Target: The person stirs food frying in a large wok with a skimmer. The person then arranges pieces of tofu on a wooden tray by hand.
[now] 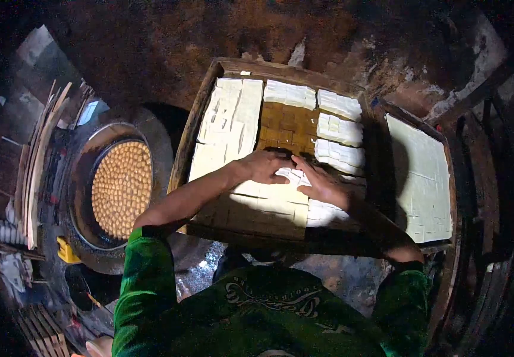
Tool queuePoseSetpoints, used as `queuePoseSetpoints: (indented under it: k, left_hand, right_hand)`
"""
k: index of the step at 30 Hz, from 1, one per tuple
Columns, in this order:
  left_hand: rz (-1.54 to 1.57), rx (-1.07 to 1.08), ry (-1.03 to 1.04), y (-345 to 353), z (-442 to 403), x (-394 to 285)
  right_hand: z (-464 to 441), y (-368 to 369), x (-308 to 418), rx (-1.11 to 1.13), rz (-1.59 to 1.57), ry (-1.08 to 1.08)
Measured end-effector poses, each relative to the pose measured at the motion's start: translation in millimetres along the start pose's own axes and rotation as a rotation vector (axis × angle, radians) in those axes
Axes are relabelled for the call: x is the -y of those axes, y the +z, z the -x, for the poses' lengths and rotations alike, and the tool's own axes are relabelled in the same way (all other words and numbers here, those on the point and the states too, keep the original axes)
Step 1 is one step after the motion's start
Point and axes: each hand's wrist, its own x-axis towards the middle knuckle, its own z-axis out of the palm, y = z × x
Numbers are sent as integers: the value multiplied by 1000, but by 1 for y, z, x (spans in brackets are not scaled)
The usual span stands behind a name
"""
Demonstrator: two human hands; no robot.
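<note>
A wooden tray (181, 160) holds white slabs of what looks like tofu, cut into small blocks. My left hand (269, 165) and my right hand (322, 184) face each other over its middle, fingers bent around a small group of cut tofu blocks (292, 176) between them. Under and below my hands lies a scored tofu sheet (269, 205). Beyond them, a woven brown mat (288, 128) shows through. Short rows of tofu blocks (339, 130) line the right side, and a long tofu slab (227, 119) covers the left. Some fingertips are hidden.
At left, a large round pan (80, 196) is full of golden-brown pieces. A second wooden tray with a pale scored tofu sheet (420, 178) stands at right. Long wooden slats (40, 160) lean at far left, near a yellow object (66, 250).
</note>
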Motion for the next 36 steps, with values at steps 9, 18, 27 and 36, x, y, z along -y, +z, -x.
queuePoseSetpoints:
  k: [9, 18, 27, 36]
  left_hand:
    - [-221, -68, -84, 15, 17, -11]
    - [50, -345, -172, 2, 5, 3]
    - [97, -111, -298, 29, 21, -13]
    - [-87, -279, -195, 24, 42, -50]
  right_hand:
    - [-6, 18, 27, -93, 207, 94]
    - [-47, 5, -13, -165, -162, -94]
    - [-13, 7, 22, -85, 219, -102]
    - [-5, 42, 30, -177, 508, -98]
